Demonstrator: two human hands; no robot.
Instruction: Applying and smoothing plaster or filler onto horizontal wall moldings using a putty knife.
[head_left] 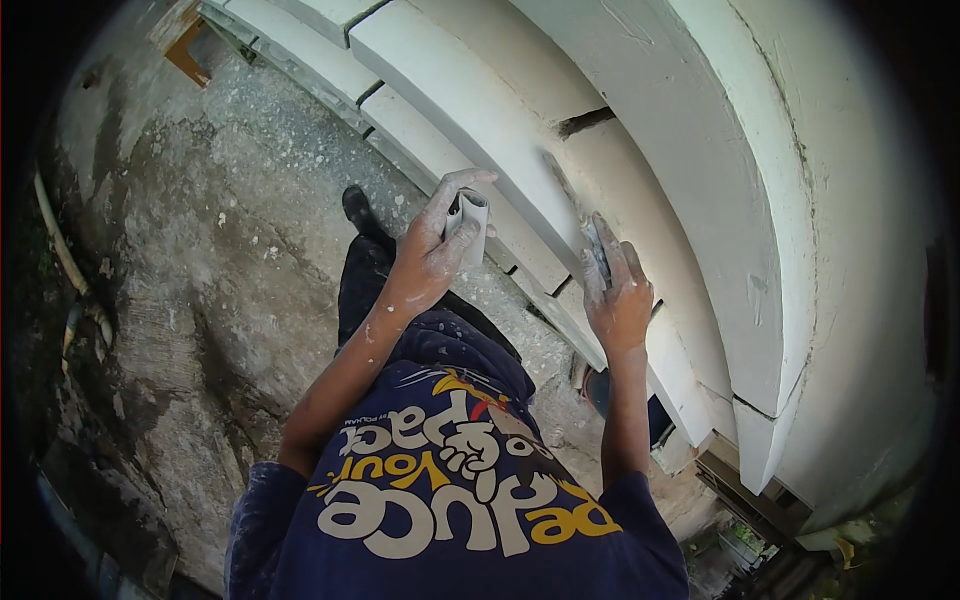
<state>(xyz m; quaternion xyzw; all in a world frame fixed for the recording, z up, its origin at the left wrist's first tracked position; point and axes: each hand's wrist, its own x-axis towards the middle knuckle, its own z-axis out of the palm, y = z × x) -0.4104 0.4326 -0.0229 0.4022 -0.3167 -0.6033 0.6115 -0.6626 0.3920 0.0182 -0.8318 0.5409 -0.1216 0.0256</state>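
My left hand [434,252] is closed around a pale grey piece [470,222] that looks like a folded or rolled stiff sheet, with a dark hollow at its top. White dust coats the fingers. To its right, my right hand [617,290] grips the handle of a narrow, putty-smeared tool that looks like a putty knife [566,184]. Its slim blade points up and to the left, blurred, and lies over or against a long white stepped ledge [480,120]. Whether the blade touches the surface I cannot tell.
Curved white ledges [690,130] rise on the right, with dark gaps [586,122] between sections. Below lies a rough concrete floor [230,220] spattered white. An orange-brown frame-like object [187,58] stands at the far left, and a pale pipe [60,230] runs along the left edge.
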